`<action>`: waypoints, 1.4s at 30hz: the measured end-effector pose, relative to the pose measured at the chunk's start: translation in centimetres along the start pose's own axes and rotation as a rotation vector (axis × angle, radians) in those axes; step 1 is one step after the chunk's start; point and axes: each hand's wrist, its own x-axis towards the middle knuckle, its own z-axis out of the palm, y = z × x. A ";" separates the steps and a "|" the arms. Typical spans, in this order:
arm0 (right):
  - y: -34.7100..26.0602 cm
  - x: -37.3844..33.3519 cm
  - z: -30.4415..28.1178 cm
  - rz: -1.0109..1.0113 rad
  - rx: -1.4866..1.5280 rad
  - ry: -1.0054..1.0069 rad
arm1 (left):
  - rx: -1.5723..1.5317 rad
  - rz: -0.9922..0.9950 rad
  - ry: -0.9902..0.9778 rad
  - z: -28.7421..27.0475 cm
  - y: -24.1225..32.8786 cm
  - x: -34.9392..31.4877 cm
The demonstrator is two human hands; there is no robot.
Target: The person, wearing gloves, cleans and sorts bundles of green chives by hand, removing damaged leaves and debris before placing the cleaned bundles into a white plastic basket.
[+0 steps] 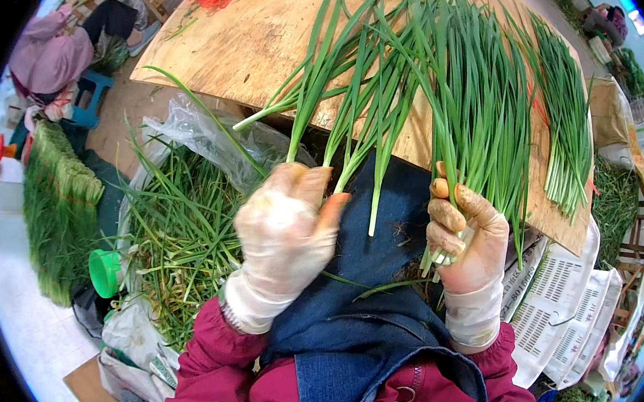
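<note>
My left hand (288, 231), in a thin clear glove, pinches a few long green chive stalks (342, 77) that fan up over the wooden board (246, 39). Gloved as well, with dirty orange-stained fingers, my right hand (469, 238) is closed around the pale lower ends of a thick chive bunch (474, 96) standing upright against the board. A dark blue apron (374, 273) covers my lap under both hands. One loose stalk (377, 196) hangs down between the hands.
A trimmed chive bunch (564, 126) lies on the board's right side. A plastic-lined heap of chive scraps (183, 228) and a green cup (104, 272) sit at my left. White plastic crates (557, 310) stack at lower right. Another person (56, 52) crouches far left.
</note>
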 end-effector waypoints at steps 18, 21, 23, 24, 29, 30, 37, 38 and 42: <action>3.9 0.9 2.2 -0.004 -0.565 0.243 | -1.114 -0.876 -0.271 -0.3 2.9 0.0; 4.1 0.8 2.3 -0.017 -0.521 0.262 | -1.113 -0.872 -0.294 0.1 2.9 -0.3; 4.1 0.9 2.2 -0.034 -0.515 0.248 | -1.137 -0.873 -0.276 0.4 2.9 -0.5; 4.0 1.0 2.1 -0.042 -0.512 0.240 | -1.148 -0.873 -0.267 0.5 2.9 -0.5; 3.6 1.1 1.6 -0.064 -0.416 0.231 | -1.211 -0.917 -0.272 0.6 2.7 -0.2; 3.5 1.1 1.5 -0.073 -0.400 0.234 | -1.249 -0.921 -0.314 0.5 2.5 -0.2; 2.9 0.9 2.0 -0.107 -0.419 0.255 | -1.339 -0.967 -0.419 -0.9 0.2 -1.2; 2.6 0.9 2.0 -0.119 -0.421 0.262 | -1.256 -0.929 -0.414 -1.3 0.2 -1.1; 1.5 0.7 1.0 -0.128 -0.359 0.156 | -0.983 -0.799 -0.406 -3.2 -0.6 -0.8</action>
